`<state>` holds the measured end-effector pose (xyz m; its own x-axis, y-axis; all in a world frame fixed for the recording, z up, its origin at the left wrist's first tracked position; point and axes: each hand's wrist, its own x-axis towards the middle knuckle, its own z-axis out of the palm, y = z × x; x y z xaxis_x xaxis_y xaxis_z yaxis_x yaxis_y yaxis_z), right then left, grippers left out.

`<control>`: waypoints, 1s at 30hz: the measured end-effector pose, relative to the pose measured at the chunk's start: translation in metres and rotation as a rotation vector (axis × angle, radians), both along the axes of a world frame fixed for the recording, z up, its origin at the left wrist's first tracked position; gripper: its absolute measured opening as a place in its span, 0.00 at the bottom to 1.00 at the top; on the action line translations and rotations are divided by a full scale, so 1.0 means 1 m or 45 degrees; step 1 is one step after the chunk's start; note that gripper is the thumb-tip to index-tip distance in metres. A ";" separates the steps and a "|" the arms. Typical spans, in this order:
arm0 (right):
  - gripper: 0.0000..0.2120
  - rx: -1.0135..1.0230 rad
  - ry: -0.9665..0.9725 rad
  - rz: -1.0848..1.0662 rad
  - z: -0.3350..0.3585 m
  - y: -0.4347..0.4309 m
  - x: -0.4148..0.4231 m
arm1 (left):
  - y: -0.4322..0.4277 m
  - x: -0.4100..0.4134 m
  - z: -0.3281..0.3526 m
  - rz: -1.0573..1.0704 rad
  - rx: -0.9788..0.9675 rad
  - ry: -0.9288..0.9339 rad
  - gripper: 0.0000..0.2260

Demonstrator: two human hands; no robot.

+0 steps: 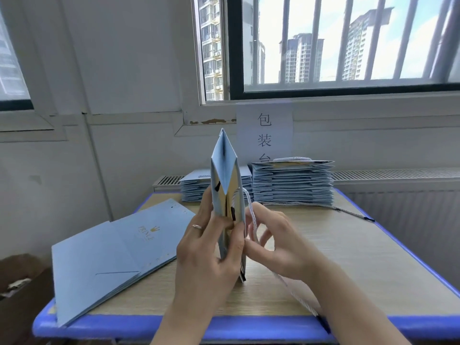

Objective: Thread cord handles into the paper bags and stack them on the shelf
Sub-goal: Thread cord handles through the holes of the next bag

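Seen from the head, a pale blue bag [225, 195] is held upright and edge-on over the middle of the desk [336, 265], its folded gusset facing the camera and its lower end close to the desk top. The left hand [209, 247] grips it, with the thumb on the near edge and the fingers [207, 202] curled round the left face; a ring [197, 226] shows on one finger. Just right of the bag, the right hand [276, 242] pinches a white cord [251, 212] between thumb and forefinger, the other fingers loosely spread. The cord rises to the bag's right face, seemingly at a hole, though the edge-on angle hides the spot. Its other end trails under the right wrist to the desk's blue front rim. On the left lies a pile [107, 252] of flat bags, overhanging the desk's corner, the top one printed with a gold crown. At the back stand a low stack [191, 189] and a tall stack [293, 183] of folded bags. A loose cord [336, 209] lies beside the tall stack. A paper sign [264, 130] hangs on the wall below the window [336, 46].
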<state>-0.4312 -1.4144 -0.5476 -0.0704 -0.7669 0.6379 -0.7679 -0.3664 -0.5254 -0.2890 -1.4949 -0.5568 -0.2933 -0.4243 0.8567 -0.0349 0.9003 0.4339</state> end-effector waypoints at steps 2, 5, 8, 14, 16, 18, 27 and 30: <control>0.06 0.162 -0.044 0.033 0.002 0.003 -0.004 | -0.002 0.003 -0.004 0.005 -0.007 -0.064 0.06; 0.10 0.549 -0.138 0.002 0.007 0.010 -0.016 | -0.004 0.007 -0.008 0.041 -0.008 -0.188 0.09; 0.16 0.951 -0.150 -0.134 0.013 0.029 -0.030 | -0.003 0.010 -0.011 0.114 -0.053 -0.259 0.10; 0.06 1.038 -0.144 -0.139 0.004 0.051 -0.023 | 0.001 0.007 -0.014 0.217 -0.149 -0.278 0.09; 0.07 0.872 -0.228 -0.155 -0.001 0.055 -0.019 | 0.002 0.007 -0.015 0.215 -0.141 -0.293 0.10; 0.06 0.726 -0.365 -0.158 -0.006 0.062 -0.016 | 0.003 0.007 -0.015 0.196 -0.139 -0.284 0.10; 0.07 0.308 -0.563 -0.149 -0.009 0.061 -0.018 | 0.004 0.006 -0.014 0.149 -0.113 -0.207 0.09; 0.09 0.185 -0.570 -0.130 -0.011 0.060 -0.020 | 0.003 0.006 -0.014 0.129 -0.092 -0.171 0.09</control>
